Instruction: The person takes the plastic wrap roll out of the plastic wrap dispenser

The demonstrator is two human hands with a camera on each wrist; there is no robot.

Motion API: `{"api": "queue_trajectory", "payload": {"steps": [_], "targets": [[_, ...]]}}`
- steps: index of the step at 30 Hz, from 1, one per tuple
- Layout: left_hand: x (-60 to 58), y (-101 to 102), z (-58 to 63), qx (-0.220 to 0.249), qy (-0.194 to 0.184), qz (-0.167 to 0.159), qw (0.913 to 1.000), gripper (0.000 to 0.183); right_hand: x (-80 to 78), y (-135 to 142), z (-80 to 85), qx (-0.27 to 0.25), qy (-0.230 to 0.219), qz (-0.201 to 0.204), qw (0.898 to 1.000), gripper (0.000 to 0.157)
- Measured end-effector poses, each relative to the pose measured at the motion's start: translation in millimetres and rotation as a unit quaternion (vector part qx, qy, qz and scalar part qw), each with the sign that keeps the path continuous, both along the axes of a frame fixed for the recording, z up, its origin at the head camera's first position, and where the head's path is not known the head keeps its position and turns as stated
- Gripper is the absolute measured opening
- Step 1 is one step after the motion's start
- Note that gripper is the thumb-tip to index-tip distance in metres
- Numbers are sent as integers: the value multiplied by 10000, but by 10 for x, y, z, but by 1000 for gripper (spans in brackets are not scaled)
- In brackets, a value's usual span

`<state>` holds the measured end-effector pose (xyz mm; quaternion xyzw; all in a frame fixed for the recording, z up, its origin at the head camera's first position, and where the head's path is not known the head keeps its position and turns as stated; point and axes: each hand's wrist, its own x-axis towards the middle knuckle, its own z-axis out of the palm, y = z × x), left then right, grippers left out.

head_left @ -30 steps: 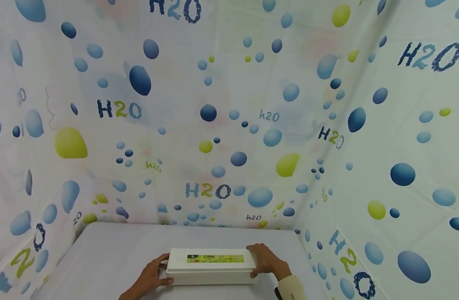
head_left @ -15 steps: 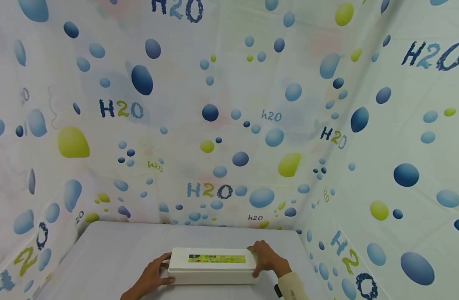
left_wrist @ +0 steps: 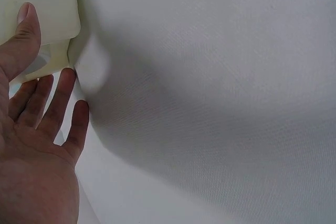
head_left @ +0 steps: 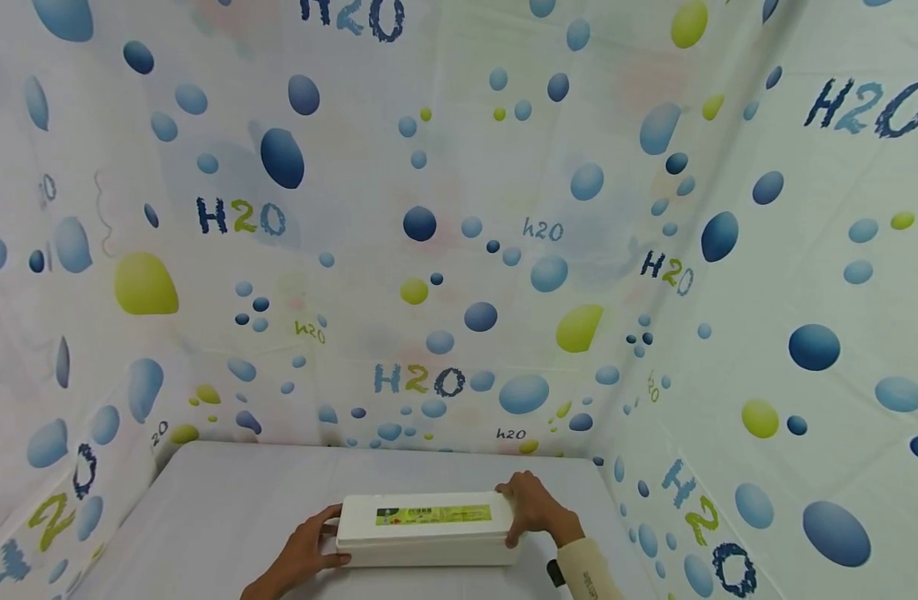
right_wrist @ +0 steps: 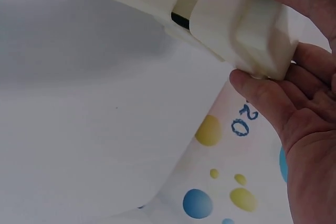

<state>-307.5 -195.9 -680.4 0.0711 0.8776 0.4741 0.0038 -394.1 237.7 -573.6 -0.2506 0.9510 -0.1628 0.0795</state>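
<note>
A long white box with a lid and a yellow-green printed label lies crosswise near the front of the table. Around its left end, my left hand has the thumb at the front corner and the fingers behind; the left wrist view shows this thumb against the box. My right hand grips the lid's right end, thumb in front and fingers at the back. That end looks slightly raised. In the right wrist view, fingers wrap the white end piece. The box's inside is hidden.
A white-covered table runs back to a hanging white cloth printed with blue and green drops and H2O lettering. Similar cloth encloses both sides. A dark wrist strap shows by the right sleeve.
My right hand has moved up slightly, and the lid's right end has risen a little with it. The left hand keeps its place at the left end.
</note>
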Motion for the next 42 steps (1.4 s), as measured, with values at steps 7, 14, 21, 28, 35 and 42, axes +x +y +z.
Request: {"api": "queue_trajectory", "payload": {"steps": [7, 14, 21, 28, 35, 42], "targets": [[10, -13, -15, -72, 15, 35, 10000, 91, 48, -2, 33, -293, -76, -88, 9995, 85], [21, -32, -37, -51, 7, -9, 10000, 91, 37, -8, 3, -350, -152, -238, 9990, 85], [-9, -23, -39, -3, 44, -121, 9999, 92, 28, 59, 58, -467, -43, -172, 9988, 86], [-2, -55, -43, 133, 210, -399, 9989, 89, 59, 148, 126, -716, 103, -278, 9970, 86], [14, -70, -37, 90, 240, -402, 9989, 88, 71, 230, 160, -989, 23, -687, 9927, 88], [34, -59, -27, 69, 349, -425, 9985, 87, 113, 308, 181, -1160, 41, -984, 9884, 87]]}}
